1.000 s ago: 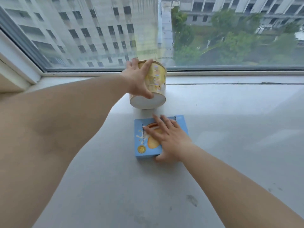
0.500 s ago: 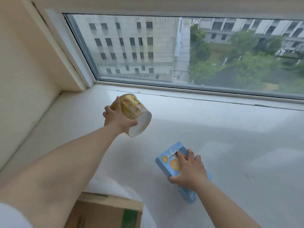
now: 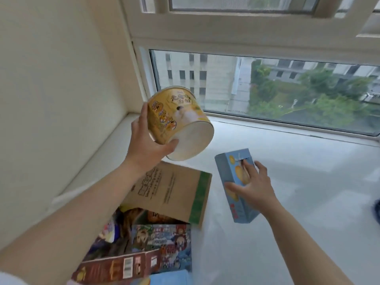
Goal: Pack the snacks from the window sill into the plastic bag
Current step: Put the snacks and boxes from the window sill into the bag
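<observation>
Since half a second ago your view has swung back: brown bag and packets now lie below. Your left hand clamps the tilted cup aloft; right hand grips the box, lifted off the sill.

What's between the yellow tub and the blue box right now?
Head view: nothing stands between the yellow tub, held in the left hand, and the blue box; only bare white sill shows in that gap.

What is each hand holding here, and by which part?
The left hand holds the yellow noodle cup tilted in the air, gripped round its side wall near the base. The right hand grips the blue biscuit box across its printed face.
</observation>
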### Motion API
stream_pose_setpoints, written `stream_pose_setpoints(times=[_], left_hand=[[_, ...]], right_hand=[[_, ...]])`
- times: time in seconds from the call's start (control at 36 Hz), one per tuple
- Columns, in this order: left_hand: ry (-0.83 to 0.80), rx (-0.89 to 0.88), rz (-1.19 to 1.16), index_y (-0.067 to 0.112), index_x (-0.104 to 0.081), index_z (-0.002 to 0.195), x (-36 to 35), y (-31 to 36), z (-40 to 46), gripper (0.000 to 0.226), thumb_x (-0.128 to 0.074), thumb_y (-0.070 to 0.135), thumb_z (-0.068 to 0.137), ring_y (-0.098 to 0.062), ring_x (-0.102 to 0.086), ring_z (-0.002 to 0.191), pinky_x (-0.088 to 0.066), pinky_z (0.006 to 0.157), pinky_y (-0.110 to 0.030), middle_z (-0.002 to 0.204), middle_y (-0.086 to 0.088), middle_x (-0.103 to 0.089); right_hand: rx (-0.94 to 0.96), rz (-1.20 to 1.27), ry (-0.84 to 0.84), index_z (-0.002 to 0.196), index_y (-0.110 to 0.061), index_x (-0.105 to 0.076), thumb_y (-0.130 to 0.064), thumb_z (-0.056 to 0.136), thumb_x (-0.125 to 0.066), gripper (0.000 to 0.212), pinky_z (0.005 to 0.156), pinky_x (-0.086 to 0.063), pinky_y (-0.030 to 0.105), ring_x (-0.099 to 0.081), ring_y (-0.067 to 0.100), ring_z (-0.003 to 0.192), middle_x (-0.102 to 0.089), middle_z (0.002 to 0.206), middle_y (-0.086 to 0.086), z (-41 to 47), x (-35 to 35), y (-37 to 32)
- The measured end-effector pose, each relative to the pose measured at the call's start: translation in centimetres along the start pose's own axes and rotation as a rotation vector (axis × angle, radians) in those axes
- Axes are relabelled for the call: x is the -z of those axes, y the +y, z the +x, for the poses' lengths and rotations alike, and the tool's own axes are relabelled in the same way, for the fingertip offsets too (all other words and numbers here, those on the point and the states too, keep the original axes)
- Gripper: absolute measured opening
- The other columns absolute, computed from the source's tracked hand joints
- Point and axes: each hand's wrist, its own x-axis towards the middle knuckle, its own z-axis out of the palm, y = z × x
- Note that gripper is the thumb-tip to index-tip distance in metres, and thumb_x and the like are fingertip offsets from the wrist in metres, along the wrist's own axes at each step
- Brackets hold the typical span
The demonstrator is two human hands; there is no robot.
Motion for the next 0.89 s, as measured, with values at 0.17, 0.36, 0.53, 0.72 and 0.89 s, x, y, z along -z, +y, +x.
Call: stream_pose_setpoints(times=[0.17, 0.36, 0.53, 0.72, 0.89], left_hand=[[-0.012, 0.121, -0.029, 0.046, 0.000, 0.147, 4.1, -3.5, -9.3, 0.118, -0.064, 0.067, 0.050, -0.017, -0.032, 0.134, -0.037, 0.107, -0.043, 0.145, 0.003, -0.025], [-0.257, 0.094, 0.250, 0.058, 0.002, 0.137, 6.6, -7.1, -15.3, 0.110, -0.081, 0.042, 0.067, -0.015, -0.032, 0.128, -0.031, 0.095, -0.023, 0.133, 0.006, -0.025], [-0.225, -0.055, 0.628, 0.070, 0.004, 0.128, 8.3, -9.7, -16.8, 0.119, -0.080, 0.049, 0.046, -0.027, -0.018, 0.129, -0.041, 0.100, -0.046, 0.137, -0.001, -0.010], [-0.306, -0.058, 0.687, 0.069, 0.001, 0.129, 10.3, -10.7, -16.3, 0.112, -0.067, 0.060, 0.041, -0.030, -0.019, 0.130, -0.043, 0.099, -0.051, 0.138, -0.005, -0.013], [-0.438, -0.065, 0.722, 0.075, 0.013, 0.124, 10.9, -12.0, -17.0, 0.112, -0.064, 0.068, 0.043, -0.023, -0.020, 0.130, -0.046, 0.095, -0.045, 0.138, -0.001, -0.013]], right_hand=[[0.017, 0.202, -0.009, 0.143, -0.032, -0.030, -0.068, 0.042, -0.057, 0.110, 0.102, -0.037, 0.040, -0.033, 0.022, 0.129, -0.019, 0.141, -0.007, -4.2, -0.8, -1.0], [0.026, 0.380, -0.024, 0.144, -0.028, -0.029, -0.058, 0.050, -0.063, 0.105, 0.094, -0.044, 0.036, -0.039, 0.016, 0.119, -0.023, 0.139, -0.003, -7.7, -1.7, -1.6], [0.004, 0.464, 0.014, 0.144, -0.027, -0.029, -0.064, 0.043, -0.063, 0.114, 0.099, -0.045, 0.044, -0.040, 0.011, 0.113, -0.027, 0.135, -0.003, -10.2, -3.2, -2.5], [0.092, 0.746, -0.058, 0.129, -0.031, -0.040, -0.050, 0.059, -0.067, 0.077, 0.068, -0.054, 0.020, -0.062, 0.012, 0.098, -0.053, 0.119, -0.004, -11.8, -6.6, -4.4], [0.111, 0.758, -0.046, 0.112, -0.038, -0.047, -0.039, 0.061, -0.069, 0.056, 0.074, -0.053, 0.018, -0.060, -0.001, 0.093, -0.049, 0.109, -0.011, -13.0, -9.8, -6.7]])
